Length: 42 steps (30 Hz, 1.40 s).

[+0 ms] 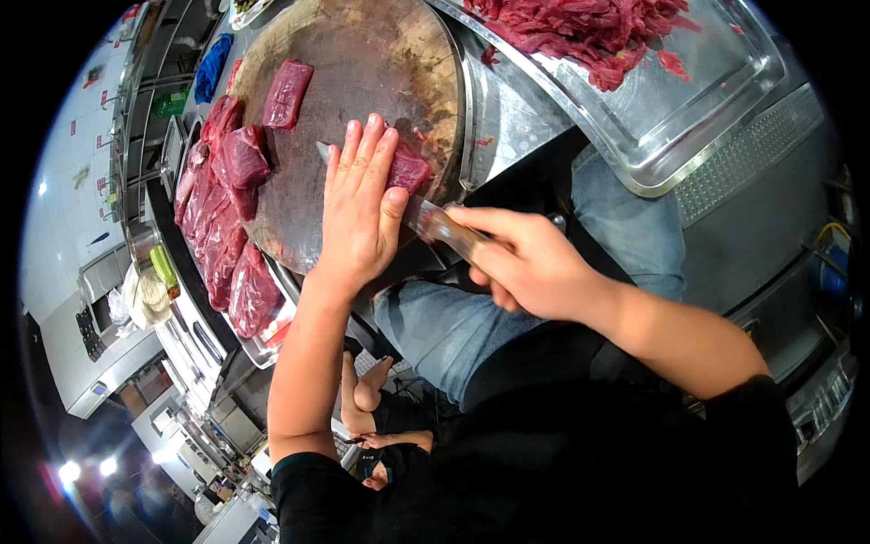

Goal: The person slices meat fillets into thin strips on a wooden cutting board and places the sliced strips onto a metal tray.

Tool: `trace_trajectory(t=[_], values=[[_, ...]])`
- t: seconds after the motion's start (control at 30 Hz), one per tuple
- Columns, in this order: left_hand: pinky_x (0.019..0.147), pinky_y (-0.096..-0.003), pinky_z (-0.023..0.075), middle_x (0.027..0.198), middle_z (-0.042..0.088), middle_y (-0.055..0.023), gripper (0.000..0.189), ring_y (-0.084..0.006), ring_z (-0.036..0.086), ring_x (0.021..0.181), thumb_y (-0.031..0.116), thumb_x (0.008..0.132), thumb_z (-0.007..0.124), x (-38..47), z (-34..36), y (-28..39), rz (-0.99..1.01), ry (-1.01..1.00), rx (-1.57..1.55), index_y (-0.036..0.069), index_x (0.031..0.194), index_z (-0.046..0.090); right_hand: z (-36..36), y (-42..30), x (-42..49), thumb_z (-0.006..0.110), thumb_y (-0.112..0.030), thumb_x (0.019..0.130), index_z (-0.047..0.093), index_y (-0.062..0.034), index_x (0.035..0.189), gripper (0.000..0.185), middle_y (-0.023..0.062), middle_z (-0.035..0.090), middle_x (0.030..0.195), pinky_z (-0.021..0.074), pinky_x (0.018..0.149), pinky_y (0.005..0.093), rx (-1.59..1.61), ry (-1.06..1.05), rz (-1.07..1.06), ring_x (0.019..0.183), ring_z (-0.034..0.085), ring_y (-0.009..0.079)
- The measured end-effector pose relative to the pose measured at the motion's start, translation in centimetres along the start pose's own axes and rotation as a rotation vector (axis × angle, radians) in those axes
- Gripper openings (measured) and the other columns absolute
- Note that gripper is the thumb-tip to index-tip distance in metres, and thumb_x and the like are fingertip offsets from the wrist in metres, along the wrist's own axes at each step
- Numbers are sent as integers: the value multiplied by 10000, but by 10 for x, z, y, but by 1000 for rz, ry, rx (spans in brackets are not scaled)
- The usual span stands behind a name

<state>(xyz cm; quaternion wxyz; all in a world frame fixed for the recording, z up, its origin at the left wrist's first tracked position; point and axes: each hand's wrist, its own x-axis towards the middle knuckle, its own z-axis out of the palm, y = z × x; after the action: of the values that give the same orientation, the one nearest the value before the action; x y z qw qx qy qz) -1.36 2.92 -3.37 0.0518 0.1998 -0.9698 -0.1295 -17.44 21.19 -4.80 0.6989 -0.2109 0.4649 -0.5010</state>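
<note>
On a round wooden chopping block, my left hand lies flat, fingers extended side by side, over a piece of raw red meat and part of a knife blade. My right hand grips the wooden handle of the knife; the blade runs beneath my left hand and its tip shows beyond the fingers. Another block of meat rests apart on the board. Larger raw meat pieces lie heaped at the board's left edge, partly on a metal tray.
A metal tray at the upper right holds a pile of sliced raw meat. A blue cloth lies past the board at the upper left. Another person sits in the background at the lower middle.
</note>
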Motion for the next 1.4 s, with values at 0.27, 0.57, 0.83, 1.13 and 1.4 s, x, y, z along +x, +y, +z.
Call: trace_trajectory(t=[0.27,0.57,0.83,1.13,1.4], values=[[1232,-540,148,1614,345,-172,594,-374,251,1523,447,1074,374,1,-3,6,-34,-41,42,54,1516,425,5,13,-10,491,-91,1007,485,-59,1488,482,42,627,815,484,510,218,27,-16,20,554,555,65],[1231,-550,158,1620,341,-151,570,-382,243,1523,407,1047,446,3,-8,-6,21,-71,81,71,1507,431,32,16,30,488,-104,982,552,-77,1437,460,55,641,764,492,502,277,-17,-96,45,532,564,108],[1069,-439,438,1433,533,-173,570,-390,525,1287,374,895,729,36,-14,-24,-55,108,178,54,1348,596,30,24,-8,509,-84,949,578,-41,1399,458,63,642,735,521,582,315,-262,-244,67,576,604,120],[834,-435,507,1076,647,-111,248,-329,623,1002,329,903,700,97,-54,-116,88,405,531,137,1059,715,-23,17,-60,519,-88,991,474,-88,1499,510,47,652,866,506,526,232,-106,-167,114,576,582,75],[764,-410,534,896,713,-164,402,-313,683,834,308,770,830,38,-57,-36,-326,-289,-222,4,1012,725,-77,5,-86,478,-31,971,424,-8,1500,532,153,680,855,503,491,263,79,303,-96,542,583,121]])
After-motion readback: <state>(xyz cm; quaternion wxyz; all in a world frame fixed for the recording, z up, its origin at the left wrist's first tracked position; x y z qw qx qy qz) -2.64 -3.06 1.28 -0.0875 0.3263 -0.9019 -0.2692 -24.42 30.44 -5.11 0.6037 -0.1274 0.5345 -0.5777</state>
